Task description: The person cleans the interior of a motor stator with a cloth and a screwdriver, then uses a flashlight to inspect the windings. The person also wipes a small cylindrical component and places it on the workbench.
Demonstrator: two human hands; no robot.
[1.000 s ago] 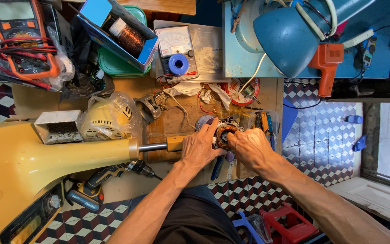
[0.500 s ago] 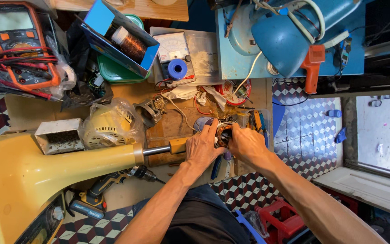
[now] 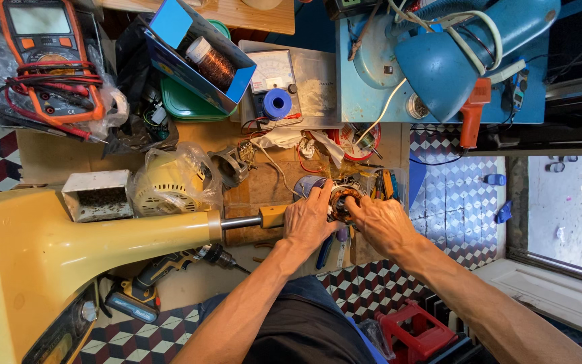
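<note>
A small round motor stator wound with glossy copper wire (image 3: 340, 204) sits at the middle of the worn wooden counter (image 3: 264, 185), just right of centre. The left hand (image 3: 309, 220) lies over its left side, fingers curled and pressed onto the winding; the right hand (image 3: 380, 222) closes on it from the right, fingertips pinching the rim, so both grips are clamped on the stator.

Under the left hand a short yellow block meets a smooth steel shaft (image 3: 240, 222) that runs left into a large, glossy cream-yellow plastic housing (image 3: 69, 253) with a tapering neck. Beside it, farther off, stand a dull grey metal box (image 3: 97, 195) and a ribbed cream fan part wrapped in crinkled clear plastic (image 3: 170, 182).

Nearer the person lies a black-and-yellow cordless drill (image 3: 149, 283).

At the far left an orange multimeter with coiled red and black leads (image 3: 45, 61) rests in a bag. An open blue cardboard box (image 3: 200, 54) holds a spool of copper wire. A rounded blue metal desk lamp (image 3: 453, 54) hangs over the far right.
</note>
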